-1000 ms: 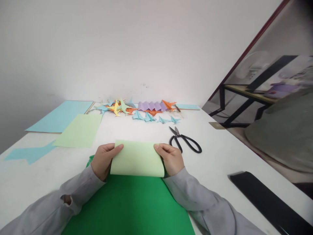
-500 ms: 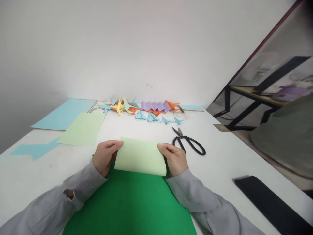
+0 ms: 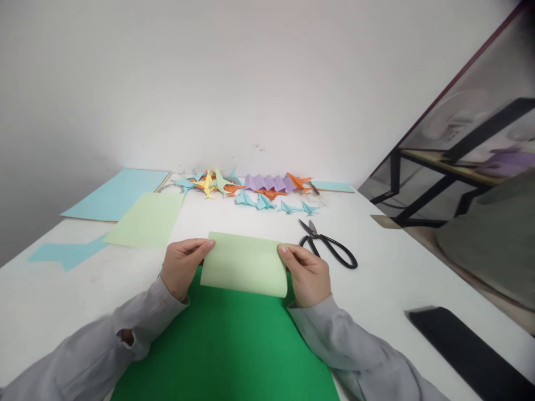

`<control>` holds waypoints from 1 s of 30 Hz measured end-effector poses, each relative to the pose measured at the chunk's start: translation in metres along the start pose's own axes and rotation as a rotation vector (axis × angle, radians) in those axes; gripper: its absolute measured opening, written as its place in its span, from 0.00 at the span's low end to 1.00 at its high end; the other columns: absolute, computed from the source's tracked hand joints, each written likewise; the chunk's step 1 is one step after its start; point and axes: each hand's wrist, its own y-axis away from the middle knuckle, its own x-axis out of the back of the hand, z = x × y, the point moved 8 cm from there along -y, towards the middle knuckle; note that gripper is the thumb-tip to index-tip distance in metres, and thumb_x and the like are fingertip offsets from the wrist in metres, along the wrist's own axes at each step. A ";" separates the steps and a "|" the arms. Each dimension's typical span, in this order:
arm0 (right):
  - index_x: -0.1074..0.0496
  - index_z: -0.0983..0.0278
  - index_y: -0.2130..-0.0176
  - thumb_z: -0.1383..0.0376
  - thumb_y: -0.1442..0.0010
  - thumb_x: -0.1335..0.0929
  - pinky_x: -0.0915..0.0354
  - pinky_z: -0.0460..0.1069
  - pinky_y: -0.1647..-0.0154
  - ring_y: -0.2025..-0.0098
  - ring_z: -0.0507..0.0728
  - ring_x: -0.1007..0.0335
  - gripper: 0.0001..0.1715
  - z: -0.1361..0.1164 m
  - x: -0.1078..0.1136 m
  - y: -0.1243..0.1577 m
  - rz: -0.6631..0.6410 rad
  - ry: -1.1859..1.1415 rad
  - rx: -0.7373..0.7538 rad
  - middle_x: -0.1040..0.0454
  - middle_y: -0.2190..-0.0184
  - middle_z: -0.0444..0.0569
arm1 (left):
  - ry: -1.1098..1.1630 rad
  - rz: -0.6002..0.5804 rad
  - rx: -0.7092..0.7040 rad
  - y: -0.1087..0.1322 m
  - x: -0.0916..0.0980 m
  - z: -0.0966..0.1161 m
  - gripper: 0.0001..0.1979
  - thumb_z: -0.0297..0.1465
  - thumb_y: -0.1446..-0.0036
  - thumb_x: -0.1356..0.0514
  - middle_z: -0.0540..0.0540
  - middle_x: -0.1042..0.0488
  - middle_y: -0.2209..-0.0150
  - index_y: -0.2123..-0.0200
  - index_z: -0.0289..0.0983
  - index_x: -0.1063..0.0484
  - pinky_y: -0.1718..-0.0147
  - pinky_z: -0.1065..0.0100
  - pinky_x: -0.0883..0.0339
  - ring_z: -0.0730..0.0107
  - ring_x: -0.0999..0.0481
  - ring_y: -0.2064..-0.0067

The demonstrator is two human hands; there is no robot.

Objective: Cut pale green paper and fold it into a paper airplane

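Observation:
A light green sheet of paper [image 3: 246,264] is held up between my two hands, its lower edge curving over as a fold or bend. My left hand [image 3: 181,268] pinches its upper left corner between thumb and fingers. At the upper right corner, my right hand [image 3: 307,273] grips it the same way. Beneath the sheet lies a large green mat or board [image 3: 229,345] on the white table. Black-handled scissors [image 3: 330,245] rest just beyond my right hand, blades slightly apart.
Folded paper figures [image 3: 217,184] in several colours line the wall, beside a pleated purple paper [image 3: 270,182]. To the left are blue sheets [image 3: 117,192], a pale green sheet [image 3: 146,220] and a blue cut piece [image 3: 69,253]. A black flat object [image 3: 468,351] lies at right.
The view has shifted slightly, so most things sit a little further right. Both hands keep their pinch on the green paper, which looks much the same.

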 end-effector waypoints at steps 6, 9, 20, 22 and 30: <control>0.24 0.66 0.77 0.55 0.58 0.28 0.43 0.47 0.77 0.78 0.51 0.41 0.16 0.006 0.001 -0.001 0.005 -0.029 -0.040 0.29 0.81 0.45 | 0.009 0.000 0.011 0.000 0.001 -0.002 0.12 0.38 0.60 0.33 0.49 0.26 0.80 0.76 0.35 0.21 0.79 0.71 0.38 0.74 0.34 0.77; 0.24 0.66 0.77 0.54 0.59 0.27 0.44 0.46 0.78 0.78 0.50 0.42 0.16 0.008 0.000 -0.001 0.000 -0.046 -0.055 0.31 0.82 0.44 | 0.013 -0.006 0.027 0.000 0.001 -0.004 0.12 0.39 0.60 0.33 0.48 0.25 0.79 0.75 0.35 0.21 0.78 0.71 0.37 0.73 0.33 0.77; 0.24 0.66 0.77 0.52 0.59 0.27 0.48 0.46 0.81 0.81 0.49 0.46 0.19 0.017 -0.004 -0.001 -0.036 -0.073 -0.110 0.36 0.85 0.42 | -0.011 0.001 0.052 -0.001 0.001 -0.006 0.13 0.39 0.59 0.33 0.48 0.24 0.78 0.74 0.35 0.20 0.77 0.70 0.37 0.72 0.31 0.76; 0.25 0.67 0.77 0.51 0.59 0.27 0.49 0.46 0.81 0.80 0.49 0.46 0.20 0.017 -0.005 -0.001 -0.037 -0.073 -0.111 0.36 0.85 0.42 | -0.019 -0.001 0.048 -0.001 0.000 -0.006 0.13 0.39 0.59 0.33 0.48 0.24 0.78 0.74 0.35 0.20 0.77 0.70 0.38 0.72 0.31 0.77; 0.25 0.66 0.77 0.51 0.59 0.27 0.49 0.46 0.80 0.80 0.49 0.47 0.20 0.019 -0.004 -0.001 -0.033 -0.071 -0.121 0.37 0.86 0.41 | -0.039 0.001 0.015 -0.002 0.002 -0.005 0.13 0.40 0.59 0.34 0.49 0.26 0.80 0.75 0.35 0.21 0.79 0.71 0.41 0.73 0.34 0.78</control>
